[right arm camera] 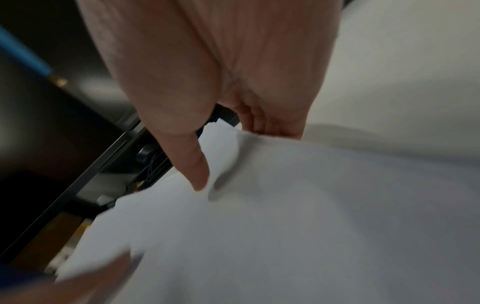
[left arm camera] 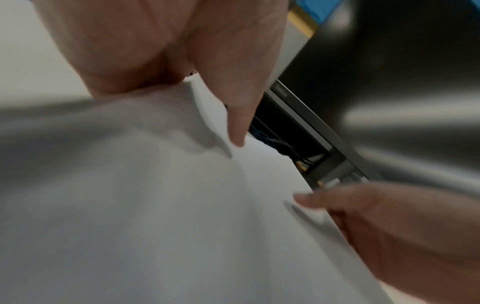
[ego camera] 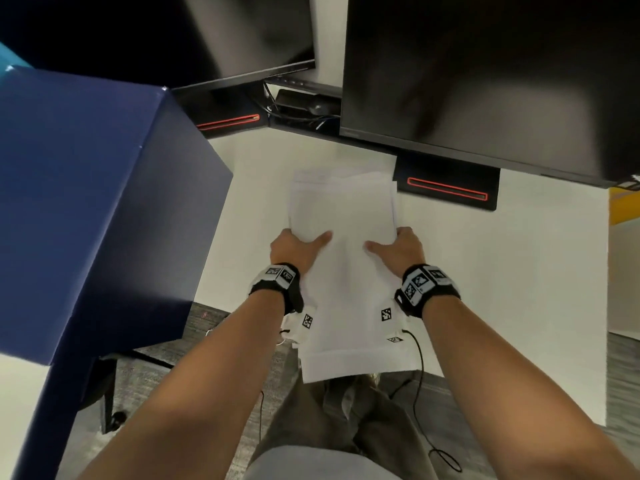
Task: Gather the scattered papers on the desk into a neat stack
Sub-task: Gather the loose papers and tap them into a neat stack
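Observation:
A bundle of white papers [ego camera: 346, 244] is held over the white desk [ego camera: 502, 271], its far end near the monitors and its near end hanging past the desk's front edge. My left hand [ego camera: 298, 245] grips the bundle's left edge, thumb on top and fingers underneath. My right hand [ego camera: 398, 245] grips the right edge the same way. The far sheet edges are fanned and uneven. In the left wrist view my left hand's thumb [left arm camera: 239, 115] presses the papers [left arm camera: 155, 205]. In the right wrist view my right hand's thumb [right arm camera: 192, 156] lies on the papers [right arm camera: 285, 226].
A large dark blue box [ego camera: 97, 202] stands at the left. Two black monitors [ego camera: 485, 81] on stands with red lines rise at the back, with cables between them. A yellow object [ego camera: 623, 206] sits at the far right. Bare desk lies right of the papers.

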Demonstrator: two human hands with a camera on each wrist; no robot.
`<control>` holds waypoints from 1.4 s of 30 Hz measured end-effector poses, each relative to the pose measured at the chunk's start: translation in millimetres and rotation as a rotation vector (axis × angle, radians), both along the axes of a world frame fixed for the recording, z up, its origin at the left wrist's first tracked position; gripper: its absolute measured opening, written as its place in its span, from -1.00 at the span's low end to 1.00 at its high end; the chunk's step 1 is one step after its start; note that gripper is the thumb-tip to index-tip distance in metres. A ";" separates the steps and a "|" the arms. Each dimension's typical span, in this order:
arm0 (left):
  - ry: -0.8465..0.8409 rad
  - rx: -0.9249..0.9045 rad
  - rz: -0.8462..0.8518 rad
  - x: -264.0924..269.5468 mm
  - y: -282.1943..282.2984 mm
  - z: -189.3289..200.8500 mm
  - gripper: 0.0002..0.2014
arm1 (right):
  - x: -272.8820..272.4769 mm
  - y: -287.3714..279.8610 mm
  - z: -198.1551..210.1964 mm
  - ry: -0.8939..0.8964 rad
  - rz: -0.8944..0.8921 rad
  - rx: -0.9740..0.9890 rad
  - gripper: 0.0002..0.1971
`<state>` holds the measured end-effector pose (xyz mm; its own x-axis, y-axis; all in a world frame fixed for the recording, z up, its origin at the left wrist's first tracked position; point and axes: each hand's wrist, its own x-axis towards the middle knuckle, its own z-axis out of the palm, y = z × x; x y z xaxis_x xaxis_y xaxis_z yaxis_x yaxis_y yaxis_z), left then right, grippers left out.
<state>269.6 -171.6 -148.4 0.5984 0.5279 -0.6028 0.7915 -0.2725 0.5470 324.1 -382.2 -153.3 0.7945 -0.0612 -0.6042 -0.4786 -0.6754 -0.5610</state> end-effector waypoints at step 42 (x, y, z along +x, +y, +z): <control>-0.834 -0.319 -0.324 -5.0 -71.9 151.3 -0.67 | -59.4 -106.1 172.3 -0.717 -0.284 0.546 -0.77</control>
<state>264.5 -243.5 2.9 0.9894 0.1450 -0.0023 0.0244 -0.1509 0.9882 264.7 -488.3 19.0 0.9865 -0.1622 0.0202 -0.0034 -0.1440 -0.9896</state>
